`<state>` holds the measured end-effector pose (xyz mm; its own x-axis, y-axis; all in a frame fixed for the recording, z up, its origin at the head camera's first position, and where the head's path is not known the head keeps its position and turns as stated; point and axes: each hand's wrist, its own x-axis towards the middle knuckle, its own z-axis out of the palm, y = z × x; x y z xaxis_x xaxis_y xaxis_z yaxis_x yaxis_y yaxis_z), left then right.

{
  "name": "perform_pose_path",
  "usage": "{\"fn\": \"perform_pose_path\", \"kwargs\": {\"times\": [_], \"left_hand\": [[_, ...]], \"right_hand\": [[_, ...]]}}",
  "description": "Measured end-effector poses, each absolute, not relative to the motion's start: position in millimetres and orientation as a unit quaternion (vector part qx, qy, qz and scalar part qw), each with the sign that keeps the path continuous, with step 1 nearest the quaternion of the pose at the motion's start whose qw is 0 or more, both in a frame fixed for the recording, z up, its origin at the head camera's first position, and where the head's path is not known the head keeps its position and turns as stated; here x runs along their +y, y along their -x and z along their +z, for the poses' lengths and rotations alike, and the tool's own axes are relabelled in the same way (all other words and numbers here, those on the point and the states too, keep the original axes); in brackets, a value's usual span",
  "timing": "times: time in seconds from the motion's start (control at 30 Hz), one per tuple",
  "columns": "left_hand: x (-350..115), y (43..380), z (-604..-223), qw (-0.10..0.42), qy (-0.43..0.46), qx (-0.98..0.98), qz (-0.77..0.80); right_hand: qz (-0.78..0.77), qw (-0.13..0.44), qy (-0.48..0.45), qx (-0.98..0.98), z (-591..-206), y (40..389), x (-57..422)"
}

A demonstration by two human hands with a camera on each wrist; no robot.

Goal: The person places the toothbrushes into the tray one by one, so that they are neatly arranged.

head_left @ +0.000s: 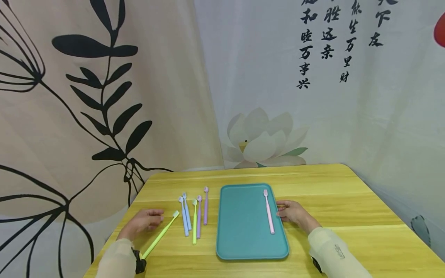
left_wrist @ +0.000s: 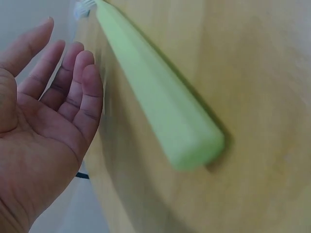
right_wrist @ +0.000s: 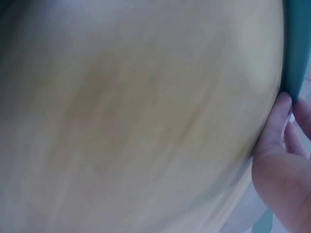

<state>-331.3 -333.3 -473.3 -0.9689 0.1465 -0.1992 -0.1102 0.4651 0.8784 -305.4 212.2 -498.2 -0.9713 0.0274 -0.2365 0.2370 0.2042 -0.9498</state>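
A teal tray (head_left: 243,224) lies on the table, with a pink toothbrush (head_left: 269,212) near its right side. At the tray's right edge my right hand (head_left: 295,214) pinches the rim; the right wrist view shows thumb and fingers (right_wrist: 274,121) meeting there. My left hand (head_left: 144,222) is over the table's left part, palm inward, fingers loosely bent and holding nothing. Beside it lies a green toothbrush (head_left: 160,236), slanted, its handle end by the wrist; in the left wrist view its handle (left_wrist: 160,92) looks large and close.
Between the left hand and the tray lie several toothbrushes: two blue ones (head_left: 185,216), another green one (head_left: 194,224) and two purple ones (head_left: 206,208). The wooden table (head_left: 333,193) ends at a printed curtain (head_left: 174,96) behind.
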Motion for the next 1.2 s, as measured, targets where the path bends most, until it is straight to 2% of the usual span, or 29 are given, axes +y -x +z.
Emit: {"fn": "perform_pose_path", "kwargs": {"times": [0.23, 0.53, 0.8, 1.2], "left_hand": [[-336.6, 326.5, -480.3, 0.124, -0.015, 0.849, 0.514], [-334.3, 320.7, -480.7, 0.163, -0.026, 0.841, 0.515], [-334.5, 316.6, -481.6, 0.174, -0.041, 0.854, 0.489], [-326.2, 312.7, -482.5, 0.144, -0.019, 0.877, 0.458]], "right_hand": [[-0.626, 0.086, -0.087, 0.771, -496.3, 305.3, 212.0], [-0.628, 0.083, -0.087, 0.769, -498.3, 305.6, 212.0], [-0.627, 0.079, -0.087, 0.770, -497.9, 304.4, 211.3], [-0.628, 0.079, -0.080, 0.770, -497.0, 304.2, 211.0]]}}
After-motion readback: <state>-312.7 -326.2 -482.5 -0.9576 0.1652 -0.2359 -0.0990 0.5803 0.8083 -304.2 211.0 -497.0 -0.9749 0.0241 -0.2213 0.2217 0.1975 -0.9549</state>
